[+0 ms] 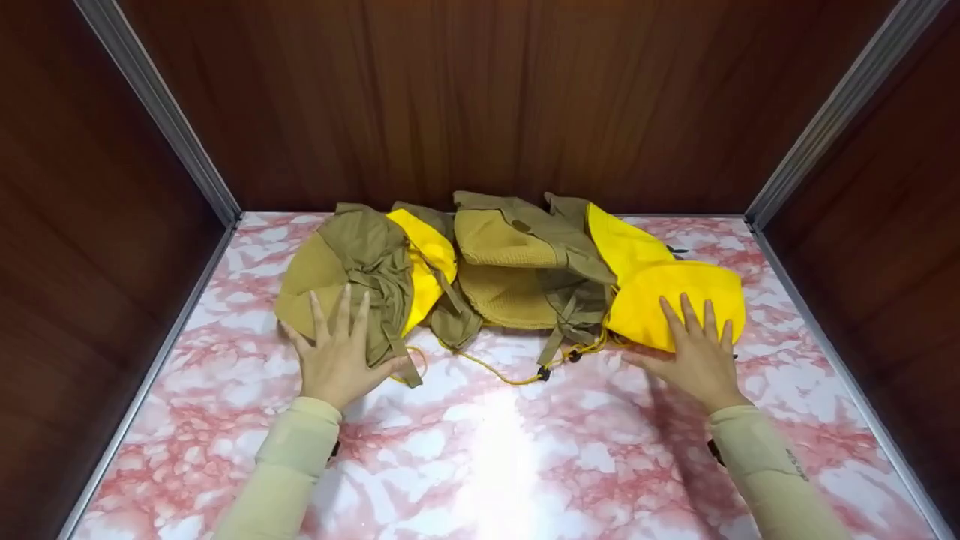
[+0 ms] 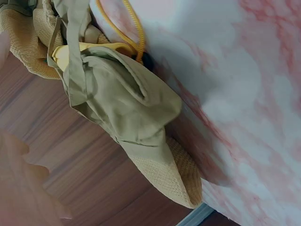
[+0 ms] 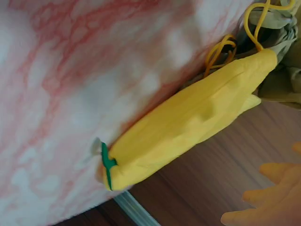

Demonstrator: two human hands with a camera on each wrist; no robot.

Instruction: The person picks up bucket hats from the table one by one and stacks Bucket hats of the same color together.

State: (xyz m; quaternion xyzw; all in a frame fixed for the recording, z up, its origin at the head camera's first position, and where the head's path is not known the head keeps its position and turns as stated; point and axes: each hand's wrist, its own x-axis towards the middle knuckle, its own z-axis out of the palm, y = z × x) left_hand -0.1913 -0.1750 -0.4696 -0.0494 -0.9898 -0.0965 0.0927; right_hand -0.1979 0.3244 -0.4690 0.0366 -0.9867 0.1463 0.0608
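Several fabric hats lie bunched in a row against the back wall. At the left is a khaki hat (image 1: pixel 367 244) with a tan woven brim (image 2: pixel 157 176) and a hanging strap. My left hand (image 1: pixel 334 349), fingers spread, is over its front part in the head view; the left wrist view shows a gap between fingers and hat. The middle khaki hat (image 1: pixel 510 240) has its woven brim facing forward. A bright yellow piece (image 3: pixel 183 127) with a small green tab forms the right end. My right hand (image 1: pixel 697 352) spreads over it, apart from it in the right wrist view.
A yellow cord (image 1: pixel 491 371) with black toggles (image 1: pixel 544 373) trails in front of the hats. Brown wood-grain panels (image 1: pixel 495 97) with metal edge strips (image 1: pixel 169 112) enclose the back and sides. The tabletop (image 1: pixel 420 480) has a red-and-white marbled cover with a bright reflection.
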